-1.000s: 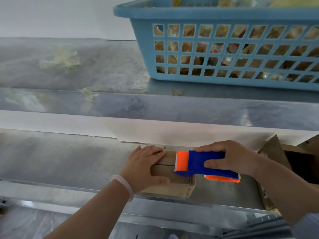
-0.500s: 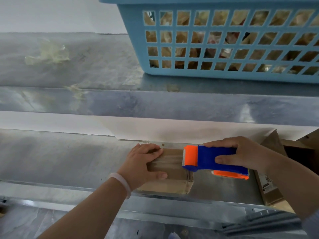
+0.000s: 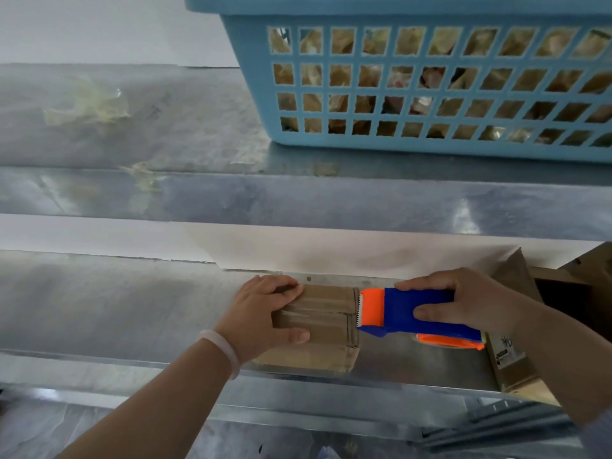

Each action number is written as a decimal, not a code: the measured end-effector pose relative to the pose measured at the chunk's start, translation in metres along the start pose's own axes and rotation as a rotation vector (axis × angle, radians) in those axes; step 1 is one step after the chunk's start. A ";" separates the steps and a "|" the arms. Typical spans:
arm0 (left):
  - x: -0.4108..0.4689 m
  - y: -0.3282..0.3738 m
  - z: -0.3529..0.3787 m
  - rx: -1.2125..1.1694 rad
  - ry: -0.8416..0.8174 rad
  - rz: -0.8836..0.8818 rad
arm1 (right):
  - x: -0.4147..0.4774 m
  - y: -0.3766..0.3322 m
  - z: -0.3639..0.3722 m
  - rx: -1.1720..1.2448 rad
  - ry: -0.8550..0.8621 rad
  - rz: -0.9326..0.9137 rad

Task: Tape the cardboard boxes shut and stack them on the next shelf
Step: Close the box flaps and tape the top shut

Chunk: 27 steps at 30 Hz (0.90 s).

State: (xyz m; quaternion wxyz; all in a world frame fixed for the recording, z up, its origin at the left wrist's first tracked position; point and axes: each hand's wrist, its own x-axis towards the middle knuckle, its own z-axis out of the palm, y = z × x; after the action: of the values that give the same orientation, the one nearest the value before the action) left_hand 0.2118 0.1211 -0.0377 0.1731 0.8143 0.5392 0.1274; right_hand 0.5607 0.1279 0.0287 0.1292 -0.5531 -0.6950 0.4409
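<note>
Storeroom or packing area, I'd say: bare galvanised metal shelving (image 3: 298, 200) above my hands, light-blue plastic lattice basket (image 3: 414, 94) of wrapped goods higher up, open brown cardboard cartons (image 3: 516, 366) beside my right hand (image 3: 463, 299).

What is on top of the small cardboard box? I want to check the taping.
The left hand and clear tape lie on the cardboard box; the hand hides its left part.

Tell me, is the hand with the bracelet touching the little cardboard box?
Touching. The head view shows the left hand lying flat on top of the small cardboard box, fingers spread over it and thumb pressed against its near side.
</note>
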 end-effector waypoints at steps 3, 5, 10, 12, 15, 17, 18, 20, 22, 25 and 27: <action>-0.006 -0.010 -0.010 0.074 -0.023 0.006 | 0.004 -0.006 0.011 -0.011 0.010 -0.023; -0.010 -0.013 -0.015 0.196 -0.058 0.038 | 0.007 -0.008 0.017 -0.017 0.015 -0.030; -0.018 0.005 -0.016 0.422 -0.049 0.170 | 0.007 -0.008 0.018 -0.017 0.041 -0.017; -0.015 0.021 -0.007 0.420 -0.073 0.237 | 0.007 -0.009 0.020 0.001 0.041 -0.013; -0.008 0.030 0.007 0.441 -0.149 0.258 | 0.008 -0.011 0.025 0.041 0.040 -0.022; -0.005 0.026 0.010 0.431 -0.159 0.251 | 0.007 -0.010 0.028 0.070 0.047 -0.021; -0.003 0.025 0.009 0.386 -0.161 0.241 | 0.006 -0.009 0.030 0.085 0.053 -0.020; 0.002 0.028 0.005 0.234 -0.112 0.189 | 0.005 -0.006 0.034 0.109 0.056 -0.021; 0.007 0.035 0.006 0.078 0.031 0.085 | 0.005 -0.004 0.039 0.131 0.051 -0.024; 0.015 0.040 0.015 0.052 0.157 -0.141 | 0.005 -0.003 0.045 0.150 0.055 -0.028; 0.016 0.039 0.021 0.167 0.091 -0.210 | 0.004 -0.004 0.047 0.145 0.060 -0.036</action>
State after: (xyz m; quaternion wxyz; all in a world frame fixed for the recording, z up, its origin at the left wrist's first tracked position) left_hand 0.2589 0.1192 -0.0397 0.0927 0.7584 0.6374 0.1001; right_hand 0.5255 0.1096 0.0034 0.1975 -0.5428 -0.6669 0.4708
